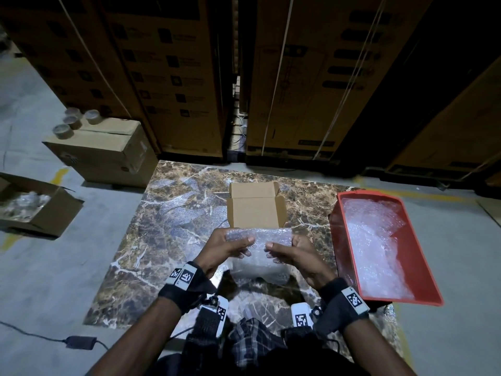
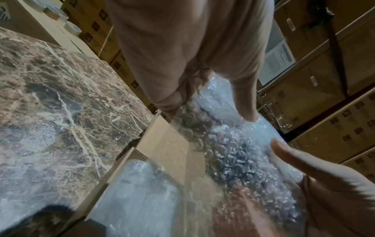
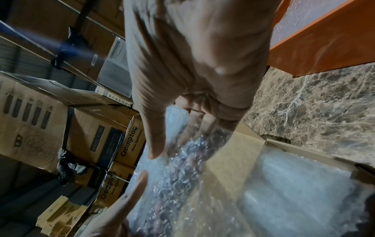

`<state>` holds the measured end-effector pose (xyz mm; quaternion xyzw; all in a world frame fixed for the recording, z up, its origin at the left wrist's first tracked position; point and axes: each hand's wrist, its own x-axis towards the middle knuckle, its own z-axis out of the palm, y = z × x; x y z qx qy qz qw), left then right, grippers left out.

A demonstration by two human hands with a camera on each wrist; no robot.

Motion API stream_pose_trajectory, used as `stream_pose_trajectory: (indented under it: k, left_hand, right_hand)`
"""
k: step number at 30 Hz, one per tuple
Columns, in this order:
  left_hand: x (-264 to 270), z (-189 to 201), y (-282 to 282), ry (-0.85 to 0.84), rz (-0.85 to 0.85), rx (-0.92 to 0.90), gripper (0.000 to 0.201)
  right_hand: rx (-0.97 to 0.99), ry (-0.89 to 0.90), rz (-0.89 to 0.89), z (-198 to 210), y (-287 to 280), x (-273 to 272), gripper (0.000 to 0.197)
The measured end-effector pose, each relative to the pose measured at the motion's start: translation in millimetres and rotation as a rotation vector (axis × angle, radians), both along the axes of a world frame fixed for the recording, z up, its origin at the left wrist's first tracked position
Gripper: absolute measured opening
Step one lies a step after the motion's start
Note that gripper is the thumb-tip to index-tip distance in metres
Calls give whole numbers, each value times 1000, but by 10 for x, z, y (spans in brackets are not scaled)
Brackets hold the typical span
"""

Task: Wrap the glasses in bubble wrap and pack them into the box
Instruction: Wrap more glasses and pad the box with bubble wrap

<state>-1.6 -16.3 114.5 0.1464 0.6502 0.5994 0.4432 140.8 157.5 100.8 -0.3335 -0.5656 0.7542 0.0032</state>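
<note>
Holding a bubble-wrap bundle above the marble slab, the person's left hand and right hand each gripped one end, thumbs on top and fingers curled underneath, at about six o'clock from the small open cardboard box. The glasses themselves could not be made out through the wrap, so whether they sat snugly inside was a guess. In the wrist views another wrapped bundle seemed to lie already in the box, which would leave less room for this one. The likeliest trouble was the loose tail of wrap hanging toward the person: nothing appeared to fasten it, so the roll could have unwound on lowering, exposing the glasses or letting them slip out an open end onto the hard slab. A squeeze too firm might have bent the frames; too light, and the slick plastic could have slid free. The raised flap of the box at twelve o'clock could also have caught the bundle. The red bin of spare wrap stood at three o'clock, near the right wrist, and could have been nudged.
</note>
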Motion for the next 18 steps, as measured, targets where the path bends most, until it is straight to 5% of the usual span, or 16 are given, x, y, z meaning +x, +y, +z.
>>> stream_pose_trajectory:
  k: [2,6,9,11,14,18]
  left_hand:
    - [5,0,11,11,-15,-15,30]
    - [4,-43,5,4,-28,-35,19]
    - [-45,-115,5,-32,7,-22,40]
    - [-80,-138,11,-43,10,-23,37]
    - [-122,-167,-1,-58,13,-17,24]
    - [-173,-232,-44,-134,40,19,24]
  right_hand:
    - [53,16,-3,-34,8,1,56]
    - [80,27,-38,-6,-10,-6,41]
    - [98,49,-37,-12,7,-18,46]
    - [91,60,-43,-36,32,-10,57]
    - [102,64,-58,-15,48,16,22]
    - [103,76,-97,-7,46,33,12]
